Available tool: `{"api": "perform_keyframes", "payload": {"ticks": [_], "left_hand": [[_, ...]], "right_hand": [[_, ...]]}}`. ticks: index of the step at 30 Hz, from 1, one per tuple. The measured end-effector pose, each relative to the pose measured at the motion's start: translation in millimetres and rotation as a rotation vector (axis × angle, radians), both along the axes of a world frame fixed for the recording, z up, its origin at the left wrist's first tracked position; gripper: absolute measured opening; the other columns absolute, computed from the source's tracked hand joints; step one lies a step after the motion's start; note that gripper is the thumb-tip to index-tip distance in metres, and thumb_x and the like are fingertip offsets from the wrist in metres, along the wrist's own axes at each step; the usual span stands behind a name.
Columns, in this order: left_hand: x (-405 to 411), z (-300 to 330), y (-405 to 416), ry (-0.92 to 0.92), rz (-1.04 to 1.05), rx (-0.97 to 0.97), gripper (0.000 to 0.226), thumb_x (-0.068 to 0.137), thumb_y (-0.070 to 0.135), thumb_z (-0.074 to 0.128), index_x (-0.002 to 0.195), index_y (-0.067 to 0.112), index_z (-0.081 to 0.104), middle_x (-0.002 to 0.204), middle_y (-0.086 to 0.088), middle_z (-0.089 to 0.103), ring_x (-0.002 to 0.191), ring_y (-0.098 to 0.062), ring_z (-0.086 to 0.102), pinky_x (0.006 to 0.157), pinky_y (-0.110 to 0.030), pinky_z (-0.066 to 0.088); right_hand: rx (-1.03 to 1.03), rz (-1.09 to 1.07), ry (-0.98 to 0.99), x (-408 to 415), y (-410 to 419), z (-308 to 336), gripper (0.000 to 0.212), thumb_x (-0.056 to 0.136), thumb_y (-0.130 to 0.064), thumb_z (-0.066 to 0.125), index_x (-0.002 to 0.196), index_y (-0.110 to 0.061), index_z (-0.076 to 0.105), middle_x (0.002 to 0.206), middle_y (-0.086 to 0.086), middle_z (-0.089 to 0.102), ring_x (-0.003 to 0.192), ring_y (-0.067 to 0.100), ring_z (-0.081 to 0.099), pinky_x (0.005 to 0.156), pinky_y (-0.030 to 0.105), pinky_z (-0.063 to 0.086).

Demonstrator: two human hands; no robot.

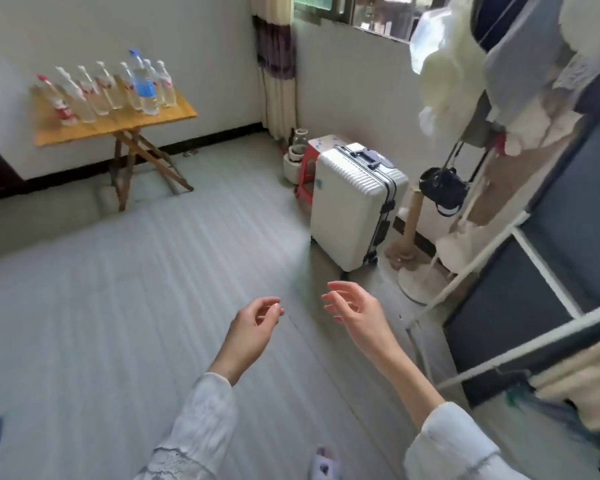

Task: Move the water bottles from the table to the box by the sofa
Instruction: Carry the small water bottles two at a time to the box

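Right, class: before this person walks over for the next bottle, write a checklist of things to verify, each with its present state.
1. Left hand free: ok, fingers curled loosely, holding nothing.
2. Right hand free: ok, open and holding nothing.
3. Water bottles on the folding table: ok, a row stands upright.
4. Floor towards the table clear: ok, the white suitcase stands off to the right.
5. Box by the sofa ready: cannot tell, out of view.

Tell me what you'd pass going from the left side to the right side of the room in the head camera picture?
Wooden table with water bottles → striped curtain → red stool → white suitcase → clothes rack hung with clothes.
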State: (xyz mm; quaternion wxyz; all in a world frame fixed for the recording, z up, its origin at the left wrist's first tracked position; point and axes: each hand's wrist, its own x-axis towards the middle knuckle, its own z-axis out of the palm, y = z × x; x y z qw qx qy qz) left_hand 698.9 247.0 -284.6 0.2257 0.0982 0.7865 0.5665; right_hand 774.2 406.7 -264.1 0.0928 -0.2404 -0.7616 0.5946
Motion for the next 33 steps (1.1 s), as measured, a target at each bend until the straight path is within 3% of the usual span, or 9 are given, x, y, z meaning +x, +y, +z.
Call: {"api": "perform_keyframes", "payload": {"ticks": [8,18,29,33], "left_hand": [[-153.9,11.0,-24.4,0.063,0.253,-0.013,0.017,0.092,0.021,0.046,0.105,0.021,0.057,0.098,0.000,0.066,0.095,-0.016,0.062,0.091,-0.032,0.047],[-326.0,33.7,-50.7,0.096,0.468,0.012,0.017,0.092,0.021,0.047,0.105,0.020,0.057,0.094,0.006,0.064,0.095,-0.014,0.061,0.087,-0.031,0.047],[-515.9,16.4,-110.5,0.083,0.553,0.010,0.018,0.093,0.019,0.045,0.108,0.017,0.056,0.100,-0.001,0.064,0.093,-0.013,0.061,0.092,-0.032,0.046],[-608.6,21.6,-153.6,0.112,0.569,-0.006,0.019,0.093,0.022,0.044,0.109,0.019,0.056,0.100,0.003,0.065,0.098,-0.013,0.061,0.094,-0.035,0.048]], "right_hand": [[-0.016,0.268,0.049,-188.4,-8.5,8.1,0.018,0.090,-0.018,0.052,0.107,-0.015,0.058,0.097,0.004,0.067,0.086,0.020,0.065,0.082,0.035,0.050],[-0.026,0.503,0.072,-403.8,-27.3,22.7,0.011,0.090,-0.020,0.052,0.100,-0.022,0.056,0.091,-0.001,0.067,0.084,0.017,0.065,0.081,0.034,0.051],[0.000,0.585,0.067,-614.0,-80.7,4.7,0.012,0.091,-0.021,0.050,0.101,-0.023,0.057,0.097,0.003,0.068,0.088,0.016,0.065,0.083,0.033,0.051],[0.011,0.573,0.083,-702.7,-104.8,11.5,0.014,0.091,-0.020,0.050,0.104,-0.020,0.057,0.096,0.003,0.067,0.088,0.017,0.066,0.083,0.034,0.051]]}}
